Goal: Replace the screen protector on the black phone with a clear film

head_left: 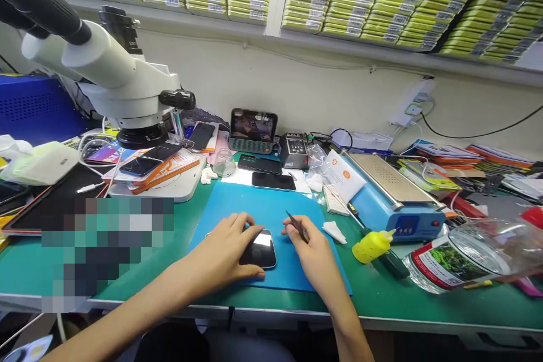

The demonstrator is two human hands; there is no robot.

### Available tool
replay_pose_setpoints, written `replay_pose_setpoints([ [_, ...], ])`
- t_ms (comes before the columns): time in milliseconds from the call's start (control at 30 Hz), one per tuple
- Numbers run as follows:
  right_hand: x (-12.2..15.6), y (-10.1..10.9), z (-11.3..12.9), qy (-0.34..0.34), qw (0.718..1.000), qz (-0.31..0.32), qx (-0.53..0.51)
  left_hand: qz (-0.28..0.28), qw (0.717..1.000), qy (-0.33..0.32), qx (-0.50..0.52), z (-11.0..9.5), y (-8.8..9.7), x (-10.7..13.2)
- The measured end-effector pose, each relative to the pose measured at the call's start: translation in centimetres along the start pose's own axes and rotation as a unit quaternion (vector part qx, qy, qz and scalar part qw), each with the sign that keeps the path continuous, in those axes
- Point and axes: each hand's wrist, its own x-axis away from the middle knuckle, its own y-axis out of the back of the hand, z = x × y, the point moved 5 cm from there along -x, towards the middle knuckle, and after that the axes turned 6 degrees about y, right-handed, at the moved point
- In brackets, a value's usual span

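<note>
A smartphone [266,249] with a black, shiny screen lies on the blue work mat [254,209]. My left hand [231,246] reaches over it, thumb along the near edge and fingers along the far edge, and covers its left part. To the right of the phone, my right hand [309,243] pinches a thin dark pointed tool [296,223] between thumb and fingers. The tool's tip points up and away from me, apart from the phone; whether it is tweezers or a pry blade I cannot tell.
Beyond the mat lie two dark phones [274,181] before a small display [253,127]. A microscope [114,73] overhangs the left side. On the right stand a blue heating plate [394,198], a yellow squeeze bottle [372,246] and a large plastic bottle [458,257].
</note>
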Motion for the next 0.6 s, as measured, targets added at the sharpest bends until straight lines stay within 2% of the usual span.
replay_pose_setpoints([
  [233, -1.0, -2.1, 1.9, -0.037, 0.998, 0.032, 0.045, -0.09, 0.994, 0.054, -0.028, 2.2, -0.2, 3.4],
  [600, -1.7, -2.2, 1.8, -0.053, 0.995, 0.066, 0.054, -0.118, 0.992, 0.051, -0.008, 3.0, -0.2, 4.0],
])
